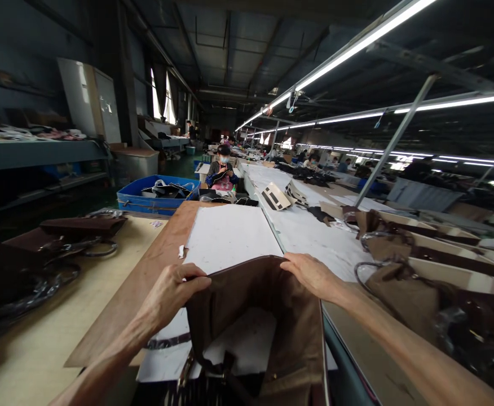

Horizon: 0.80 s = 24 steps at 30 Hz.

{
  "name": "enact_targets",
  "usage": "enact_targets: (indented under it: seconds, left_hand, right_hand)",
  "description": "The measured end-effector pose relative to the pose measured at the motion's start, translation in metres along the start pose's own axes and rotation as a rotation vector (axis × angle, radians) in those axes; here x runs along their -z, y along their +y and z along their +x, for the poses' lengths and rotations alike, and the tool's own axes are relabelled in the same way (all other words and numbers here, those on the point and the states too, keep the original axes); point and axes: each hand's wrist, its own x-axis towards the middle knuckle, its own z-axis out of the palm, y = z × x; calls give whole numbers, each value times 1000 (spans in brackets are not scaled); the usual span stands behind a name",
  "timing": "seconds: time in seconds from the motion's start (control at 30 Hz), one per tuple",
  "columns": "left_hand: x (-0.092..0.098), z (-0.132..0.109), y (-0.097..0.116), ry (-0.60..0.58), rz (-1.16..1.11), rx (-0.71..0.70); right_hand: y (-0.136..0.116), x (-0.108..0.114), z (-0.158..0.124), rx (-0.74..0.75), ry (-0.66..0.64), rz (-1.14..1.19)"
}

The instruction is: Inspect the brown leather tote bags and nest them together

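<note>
A brown leather bag [272, 316] stands open in front of me on the white sheet [230, 234] that covers the workbench. My left hand [173, 293] grips the bag's left rim with curled fingers. My right hand [310, 273] is closed over the far right corner of the rim. Both hands hold the mouth apart, and a pale lining shows inside. A strap with metal hardware [207, 366] hangs at the bag's near side.
Brown bags with dark handles [403, 254] line the right side of the bench. More dark bags and handles [61, 237] lie on the left table. A blue crate [154, 194] stands beyond. A seated person [221, 169] works farther down the long bench.
</note>
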Motion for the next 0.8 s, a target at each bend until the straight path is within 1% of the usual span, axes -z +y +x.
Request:
enact_targets:
  seconds: [0.1,0.17,0.23,0.3,0.4,0.53,0.67,0.73,0.8]
  left_hand:
    - [-1,-4,1,-40,-29,36]
    - [-3,-7,1,-49,-54,51]
    - [-7,-9,0,-43,-77,52]
    - [-10,-10,-2,-34,-106,51]
    - [-13,-12,-5,-52,-167,53]
    - [-11,-20,-5,-76,-142,1]
    - [-11,-29,-5,-87,-64,-48]
    - [-12,-31,-6,-127,-88,-99]
    - [-13,-32,-6,-180,-161,-124]
  right_hand:
    - [7,-6,-17,-171,-33,-41]
    - [8,-8,-22,-235,-46,-65]
    - [6,-6,-21,-231,-36,-93]
    - [5,-2,-17,-179,-22,-122]
    - [5,4,-11,-118,-25,-128]
    - [7,-1,-15,-144,2,-109]
    - [15,-12,-22,-273,68,44]
    - [22,-15,-24,-294,55,149]
    - [24,-16,-28,-265,13,228]
